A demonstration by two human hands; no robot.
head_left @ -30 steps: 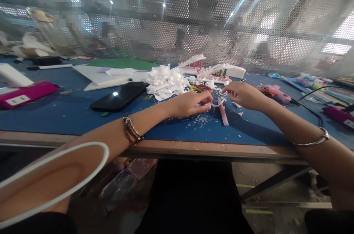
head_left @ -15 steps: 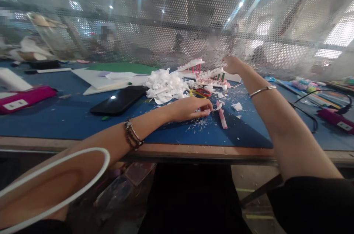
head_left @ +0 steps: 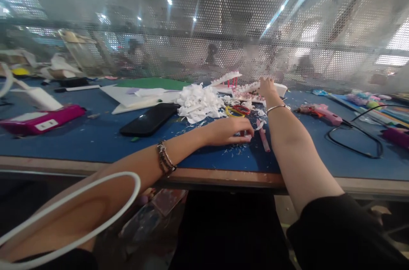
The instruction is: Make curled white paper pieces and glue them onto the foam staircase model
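Observation:
My left hand point(head_left: 234, 130) rests on the blue table with its fingers curled together. A small pale pink piece shows at its fingertips, too small to name. Just right of it lies a pink stick point(head_left: 263, 137) with a white curl of paper against it. My right hand point(head_left: 267, 87) reaches to the back, over a white model point(head_left: 249, 91) with pink bits and red posts. Its fingers bend down behind the back of the hand, so their grip is hidden. Yellow and red-handled scissors point(head_left: 237, 110) lie between the model and my left hand.
A heap of white paper scraps point(head_left: 200, 101) stands beside a black phone point(head_left: 149, 120). White and green sheets point(head_left: 153, 83) lie behind. To the right are a pink glue gun point(head_left: 322, 113) and a black cable point(head_left: 354, 150). A magenta power strip point(head_left: 44, 120) is at left; perforated metal panels stand behind.
My right hand has come down onto or close over the model, its fingers now bent. The right forearm swung inward, uncovering the glue gun. My left hand keeps its curled pose; the view shifted slightly left.

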